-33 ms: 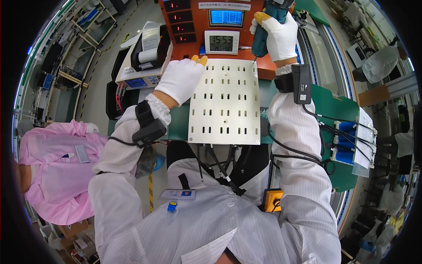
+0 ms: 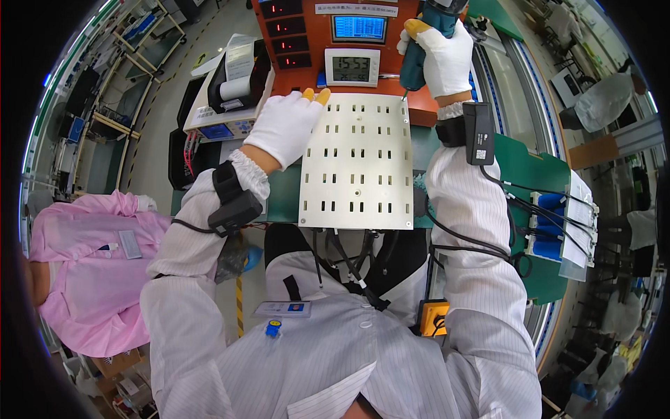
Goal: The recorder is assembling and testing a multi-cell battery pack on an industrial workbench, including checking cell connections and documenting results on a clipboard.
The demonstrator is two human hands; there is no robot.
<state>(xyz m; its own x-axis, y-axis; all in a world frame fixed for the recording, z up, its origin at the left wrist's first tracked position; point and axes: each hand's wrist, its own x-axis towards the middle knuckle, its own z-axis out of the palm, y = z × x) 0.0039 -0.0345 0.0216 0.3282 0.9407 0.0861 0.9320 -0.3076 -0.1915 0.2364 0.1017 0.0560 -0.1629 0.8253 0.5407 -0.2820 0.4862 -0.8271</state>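
Note:
A white slotted panel lies in front of me, with rows of small rectangular holes and screw spots. My left hand, in a white glove with yellow fingertips, grips the panel's upper left corner; its thumb is hidden. Raised past the far right corner, my right hand is wrapped round a dark green power screwdriver. The tool points down, and its thin bit meets the panel at or very near the far right corner. Black cables hang out below the panel's near edge.
Behind the panel stands an orange cabinet with displays and a digital clock. A label printer sits on an instrument at left. Blue cells with cables lie at right on a green mat. A person in pink is at left.
My left hand and wrist have shifted very slightly, the wrist a touch leftward. The right hand, the screwdriver and the panel look unmoved.

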